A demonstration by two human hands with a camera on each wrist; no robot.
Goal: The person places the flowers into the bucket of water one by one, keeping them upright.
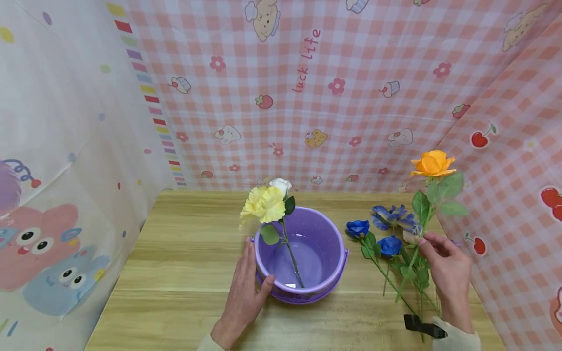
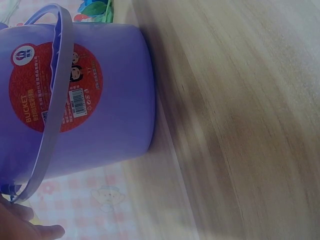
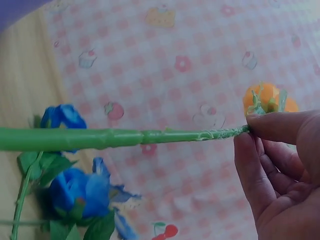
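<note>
My right hand (image 1: 450,273) pinches the green stem of an orange rose (image 1: 433,164) between thumb and fingers, above the right side of the table. In the right wrist view the stem (image 3: 170,136) reaches left from the fingertips. My left hand (image 1: 243,292) rests with straight fingers along the left side of a purple bucket (image 1: 339,241), its thumb near the front rim. Inside the bucket leans a yellow ruffled flower (image 1: 263,204), its head beyond the left rim. A white rose (image 1: 281,185) stands just behind it.
Blue roses (image 1: 357,228) and a blue-violet ruffled flower (image 1: 392,215) lie on the wooden table (image 1: 184,263) right of the bucket, their stems pointing toward the front. The bucket's handle (image 2: 59,75) hangs down over a red label. Patterned cloth (image 1: 307,117) encloses the back and sides.
</note>
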